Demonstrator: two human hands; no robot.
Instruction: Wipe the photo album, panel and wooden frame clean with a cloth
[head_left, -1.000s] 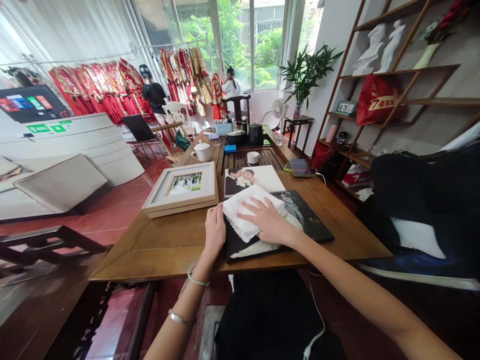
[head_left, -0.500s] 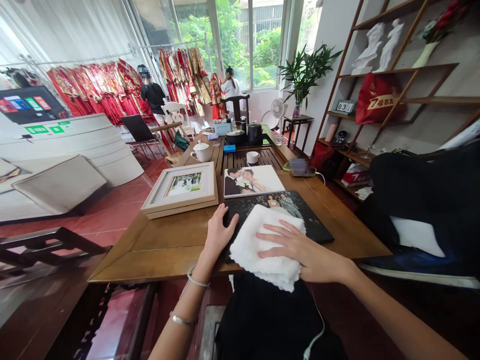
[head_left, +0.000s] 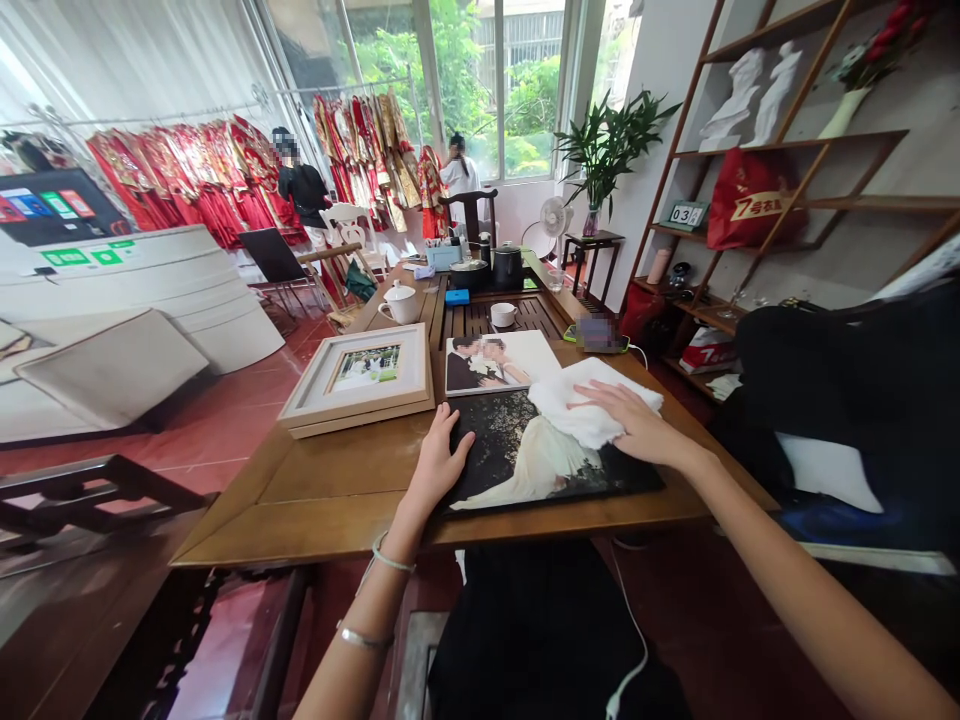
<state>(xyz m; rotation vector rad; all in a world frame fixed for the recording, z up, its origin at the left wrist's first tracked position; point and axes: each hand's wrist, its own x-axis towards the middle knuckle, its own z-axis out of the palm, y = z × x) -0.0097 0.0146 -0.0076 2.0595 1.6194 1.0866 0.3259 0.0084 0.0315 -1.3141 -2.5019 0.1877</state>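
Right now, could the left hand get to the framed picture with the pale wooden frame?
Probably yes. The left hand rests on the dark photo panel's left edge, and the pale wooden picture frame lies just beyond it, with only bare brown wooden table between.

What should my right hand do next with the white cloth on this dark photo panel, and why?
Probably draw the white cloth back toward you across the dark photo panel. The right hand presses it flat at the panel's far right corner, so the near part lies uncovered, while the left hand rests on the panel's left edge, seemingly steadying it on the wooden table.
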